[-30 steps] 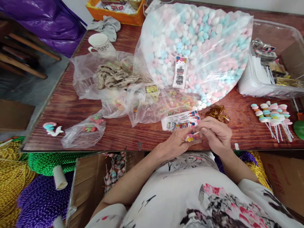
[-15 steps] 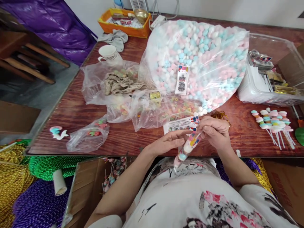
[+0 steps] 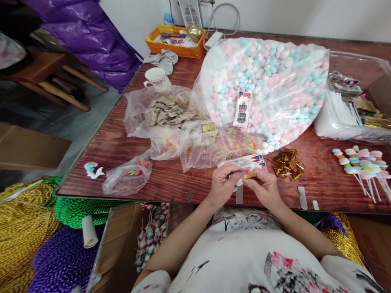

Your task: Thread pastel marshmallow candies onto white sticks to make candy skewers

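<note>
My left hand [image 3: 222, 183] and my right hand [image 3: 263, 185] meet over the table's front edge, fingers closed on a small candy packet [image 3: 240, 182], which they mostly cover. Just behind them lie flat printed wrappers [image 3: 255, 160]. Gold twist ties [image 3: 288, 164] are heaped to the right of my right hand. A large clear bag of pink, blue and white marshmallows [image 3: 271, 73] fills the back of the table, a printed packet [image 3: 242, 109] on top. Marshmallow sticks [image 3: 365, 160] lie at the right.
Clear bags of gummies [image 3: 166, 144] with a crumpled cloth [image 3: 171, 113] lie left of centre. Behind them are a white cup [image 3: 158, 78] and an orange tray [image 3: 174, 49]. A plastic bin [image 3: 339, 132] stands at the right. Bead strands [image 3: 58, 260] and a cardboard box [image 3: 117, 244] are below.
My left hand has closed on the packet beside my right hand, and the packet no longer hangs down toward my lap. The camera view has shifted, uncovering the gold ties.
</note>
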`<act>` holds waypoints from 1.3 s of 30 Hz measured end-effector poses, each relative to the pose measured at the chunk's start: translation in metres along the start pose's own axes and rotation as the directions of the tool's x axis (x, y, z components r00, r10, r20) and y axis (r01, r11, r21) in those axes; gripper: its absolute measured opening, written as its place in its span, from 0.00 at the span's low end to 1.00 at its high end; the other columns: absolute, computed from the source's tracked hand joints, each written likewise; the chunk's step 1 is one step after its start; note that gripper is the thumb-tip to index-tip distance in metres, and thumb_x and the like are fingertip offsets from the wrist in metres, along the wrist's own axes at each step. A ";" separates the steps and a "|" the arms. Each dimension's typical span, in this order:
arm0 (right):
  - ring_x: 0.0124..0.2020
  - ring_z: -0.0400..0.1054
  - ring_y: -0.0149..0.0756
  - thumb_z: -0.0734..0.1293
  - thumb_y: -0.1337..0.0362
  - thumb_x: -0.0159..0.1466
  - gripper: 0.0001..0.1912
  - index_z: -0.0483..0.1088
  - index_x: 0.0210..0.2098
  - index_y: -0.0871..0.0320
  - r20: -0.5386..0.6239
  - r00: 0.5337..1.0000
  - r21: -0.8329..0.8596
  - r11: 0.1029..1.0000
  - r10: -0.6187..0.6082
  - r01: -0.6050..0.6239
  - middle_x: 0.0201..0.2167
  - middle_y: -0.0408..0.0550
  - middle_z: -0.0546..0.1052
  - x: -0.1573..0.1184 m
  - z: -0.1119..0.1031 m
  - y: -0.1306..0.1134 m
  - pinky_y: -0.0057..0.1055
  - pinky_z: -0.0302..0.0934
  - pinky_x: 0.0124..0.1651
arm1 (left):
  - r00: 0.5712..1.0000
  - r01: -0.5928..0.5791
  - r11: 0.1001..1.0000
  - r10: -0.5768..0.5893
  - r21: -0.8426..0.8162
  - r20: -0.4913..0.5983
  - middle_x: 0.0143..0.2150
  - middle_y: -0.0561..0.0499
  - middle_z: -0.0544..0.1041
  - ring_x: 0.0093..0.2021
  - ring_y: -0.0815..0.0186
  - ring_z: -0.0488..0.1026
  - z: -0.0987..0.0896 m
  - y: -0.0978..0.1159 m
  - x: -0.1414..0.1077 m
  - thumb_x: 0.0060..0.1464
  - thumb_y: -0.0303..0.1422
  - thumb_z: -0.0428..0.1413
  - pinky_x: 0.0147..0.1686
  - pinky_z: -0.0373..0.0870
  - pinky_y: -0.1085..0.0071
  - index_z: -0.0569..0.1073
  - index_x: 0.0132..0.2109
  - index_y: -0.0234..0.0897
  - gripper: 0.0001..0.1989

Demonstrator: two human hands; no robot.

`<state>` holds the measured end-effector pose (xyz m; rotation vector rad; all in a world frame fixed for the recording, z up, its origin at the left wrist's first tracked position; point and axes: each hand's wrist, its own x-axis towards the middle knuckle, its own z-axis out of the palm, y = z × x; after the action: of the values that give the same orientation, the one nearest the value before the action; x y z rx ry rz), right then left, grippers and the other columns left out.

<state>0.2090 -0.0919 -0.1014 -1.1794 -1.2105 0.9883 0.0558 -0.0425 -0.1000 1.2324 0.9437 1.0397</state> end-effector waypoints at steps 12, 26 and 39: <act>0.28 0.65 0.31 0.68 0.71 0.62 0.06 0.75 0.32 0.53 -0.109 0.938 -0.197 0.932 -0.328 0.303 0.26 0.42 0.71 0.001 0.012 0.014 0.30 0.60 0.30 | 0.873 0.444 0.873 -0.370 -0.203 0.319 0.26 0.55 0.68 0.24 0.76 0.61 -0.007 0.002 -0.016 0.51 0.48 0.63 0.24 0.59 0.79 0.75 0.34 0.31 0.20; 0.56 0.62 0.47 0.67 0.64 0.65 0.18 0.72 0.51 0.36 0.518 0.725 -0.653 0.338 -0.453 0.678 0.55 0.43 0.74 0.006 -0.035 -0.002 0.51 0.52 0.57 | 0.657 0.649 0.734 -0.405 -0.203 0.636 0.22 0.51 0.71 0.26 0.69 0.68 -0.016 0.008 -0.009 0.48 0.42 0.64 0.34 0.69 0.69 0.70 0.24 0.33 0.17; 0.36 0.63 0.38 0.62 0.74 0.58 0.06 0.66 0.26 0.59 0.505 0.860 -0.783 0.383 -0.071 0.491 0.25 0.46 0.75 -0.003 -0.021 0.001 0.42 0.46 0.42 | 0.822 -0.432 0.492 -0.131 0.756 0.555 0.33 0.44 0.72 0.36 0.60 0.69 -0.006 0.011 -0.016 0.57 0.26 0.46 0.41 0.68 0.62 0.70 0.33 0.34 0.09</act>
<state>0.2294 -0.0969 -0.1026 -1.5030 -2.3847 0.2001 0.0449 -0.0559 -0.0895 2.3720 0.8918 0.1803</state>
